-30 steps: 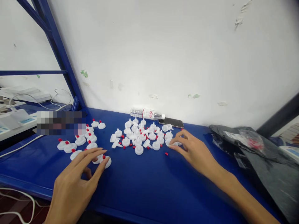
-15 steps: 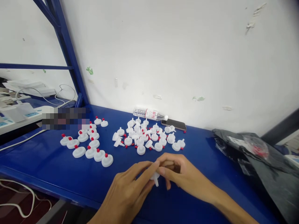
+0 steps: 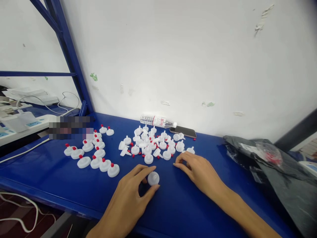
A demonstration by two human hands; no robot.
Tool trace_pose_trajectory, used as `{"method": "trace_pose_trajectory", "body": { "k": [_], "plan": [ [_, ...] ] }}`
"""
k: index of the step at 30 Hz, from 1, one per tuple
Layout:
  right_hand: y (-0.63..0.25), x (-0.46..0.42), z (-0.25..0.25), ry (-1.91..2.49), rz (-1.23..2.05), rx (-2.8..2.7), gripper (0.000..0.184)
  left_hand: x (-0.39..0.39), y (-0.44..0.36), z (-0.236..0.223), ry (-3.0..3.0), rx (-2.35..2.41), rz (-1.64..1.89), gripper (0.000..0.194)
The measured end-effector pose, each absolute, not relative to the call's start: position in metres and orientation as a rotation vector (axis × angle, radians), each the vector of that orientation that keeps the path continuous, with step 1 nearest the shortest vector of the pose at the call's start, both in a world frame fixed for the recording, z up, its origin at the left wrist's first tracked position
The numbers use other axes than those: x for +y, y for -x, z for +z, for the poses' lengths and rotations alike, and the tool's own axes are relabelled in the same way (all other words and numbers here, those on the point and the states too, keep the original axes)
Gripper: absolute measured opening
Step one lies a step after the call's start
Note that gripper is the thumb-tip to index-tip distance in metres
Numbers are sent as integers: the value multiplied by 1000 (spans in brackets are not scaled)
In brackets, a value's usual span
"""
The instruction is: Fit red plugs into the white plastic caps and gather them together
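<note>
Worktop (image 3: 173,198) is solid blue, same as the shelf frame (image 3: 66,49); wall (image 3: 158,59) is off-white with green and pale patches. We see plain white nozzle caps (image 3: 148,159), some with red tips (image 3: 112,165), plus loose small red caps (image 3: 194,139). Bottle (image 3: 147,119) is clear, its label (image 3: 159,121) white with red print; phone (image 3: 183,131) black, plastic bag (image 3: 277,178) dark grey.

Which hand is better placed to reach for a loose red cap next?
Right, probably: the right hand is near the white spouted pieces and loose red caps, with nothing visible in its fingers, while the left hand has its fingers around a separate white piece.
</note>
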State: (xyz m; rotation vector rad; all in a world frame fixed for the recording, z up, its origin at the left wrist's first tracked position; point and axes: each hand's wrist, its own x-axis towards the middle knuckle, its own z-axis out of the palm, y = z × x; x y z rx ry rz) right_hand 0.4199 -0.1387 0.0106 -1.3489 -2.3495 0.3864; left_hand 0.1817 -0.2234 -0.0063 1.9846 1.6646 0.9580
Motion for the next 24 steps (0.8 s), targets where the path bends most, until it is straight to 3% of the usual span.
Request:
{"method": "trace_pose_trajectory", "body": {
  "k": [5, 11, 17, 24],
  "plan": [
    [-412, -148, 20, 1185, 860, -2079, 21, -224, -182, -4, -1944, 1661, 918, 27],
    [-395, -162, 22, 1036, 1150, -1888, 21, -224, -184, -6, -1974, 1577, 878, 28],
    [-382, -172, 12, 973, 1146, -1979, 6, -223, -183, -7, -1944, 1569, 828, 42],
    [-377, -174, 9, 862, 1099, -2100, 11, -224, -183, -10, -1864, 1550, 818, 62]
  ]
}}
